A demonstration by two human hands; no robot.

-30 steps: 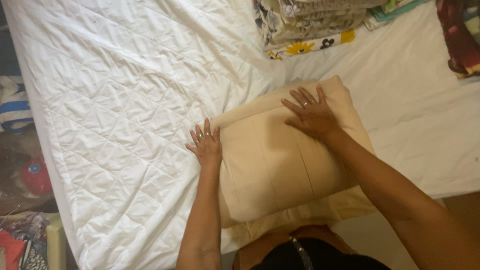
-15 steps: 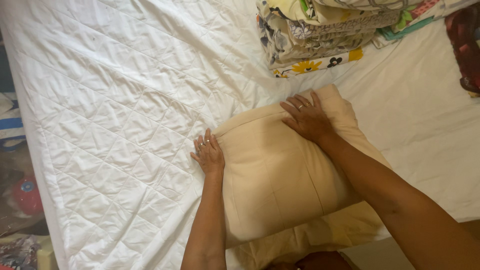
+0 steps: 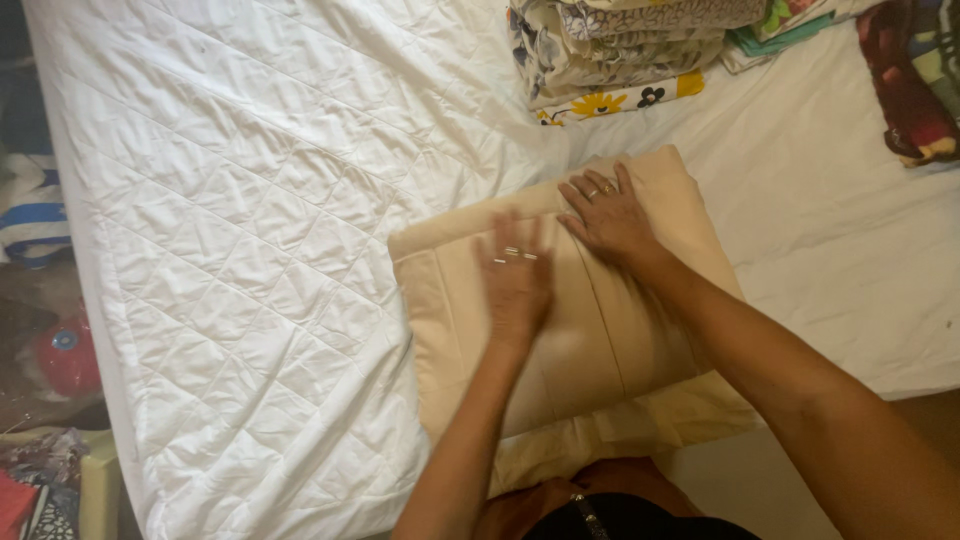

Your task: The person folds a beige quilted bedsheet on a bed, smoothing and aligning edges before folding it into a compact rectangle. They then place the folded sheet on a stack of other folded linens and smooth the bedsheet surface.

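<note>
No packages, labels, signs or screens are visible anywhere in the frame. The view holds only cloth goods and bedding, none bearing a tag or wrapper that can be made out.
</note>
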